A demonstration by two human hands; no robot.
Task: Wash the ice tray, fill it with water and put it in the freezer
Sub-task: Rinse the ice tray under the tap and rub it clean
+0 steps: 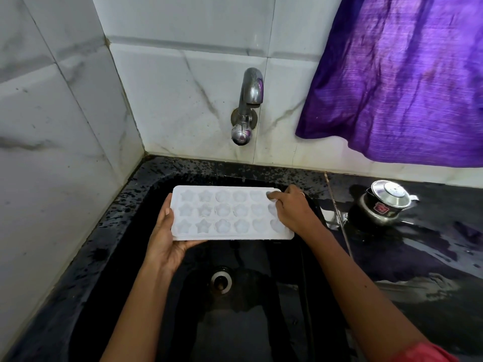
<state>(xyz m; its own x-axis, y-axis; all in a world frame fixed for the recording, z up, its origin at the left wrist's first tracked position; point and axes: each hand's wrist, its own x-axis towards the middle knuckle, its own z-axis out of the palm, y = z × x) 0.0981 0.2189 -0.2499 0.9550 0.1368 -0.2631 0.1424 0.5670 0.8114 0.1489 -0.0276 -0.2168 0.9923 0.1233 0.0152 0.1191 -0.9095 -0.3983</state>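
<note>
A white ice tray (pixel 230 214) is held over a black sink (pixel 248 317), below the tap (pixel 247 100). The left hand (pixel 167 241) grips its left end, thumb on the rim; the right hand (pixel 290 211), fingers curled, pinches its far right corner.

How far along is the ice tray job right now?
Early. Done: the ice tray is over the sink. In hand: the left hand holds its left end, the right hand its right end; no water runs from the tap. Left: whether it is washed cannot be told; filling and the freezer remain.
</note>
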